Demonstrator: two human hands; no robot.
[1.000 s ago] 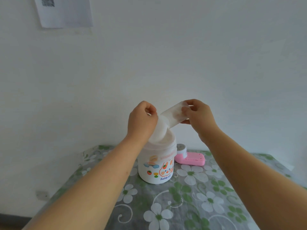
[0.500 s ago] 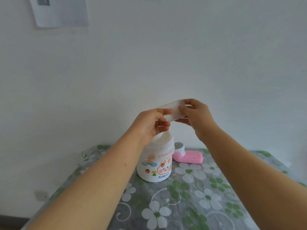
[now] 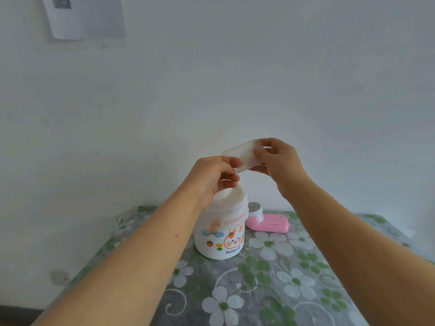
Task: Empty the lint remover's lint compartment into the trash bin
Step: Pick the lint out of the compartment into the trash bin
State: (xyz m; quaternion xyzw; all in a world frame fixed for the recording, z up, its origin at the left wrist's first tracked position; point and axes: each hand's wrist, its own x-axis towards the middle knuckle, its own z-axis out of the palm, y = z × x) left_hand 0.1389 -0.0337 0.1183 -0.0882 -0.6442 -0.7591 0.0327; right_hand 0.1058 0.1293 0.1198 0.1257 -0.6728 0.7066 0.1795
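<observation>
A translucent white lint compartment (image 3: pixel 243 154) is held in the air above the small white trash bin (image 3: pixel 221 238), which has cartoon rabbit pictures and a white liner. My right hand (image 3: pixel 277 164) grips the compartment's right end. My left hand (image 3: pixel 213 177) has its fingertips on the compartment's lower left end, over the bin's open mouth. The pink lint remover body (image 3: pixel 268 222) lies on the table just right of the bin. I cannot see any lint inside the compartment.
The table (image 3: pixel 270 290) has a grey cloth with white and green flowers and stands against a white wall. A paper sheet (image 3: pixel 84 17) hangs on the wall at the upper left. The table's left edge falls off near my left forearm.
The compartment has gone from tilted down into the bin to nearly level and higher above it. My left hand left the bin's rim and rose to the compartment's end.
</observation>
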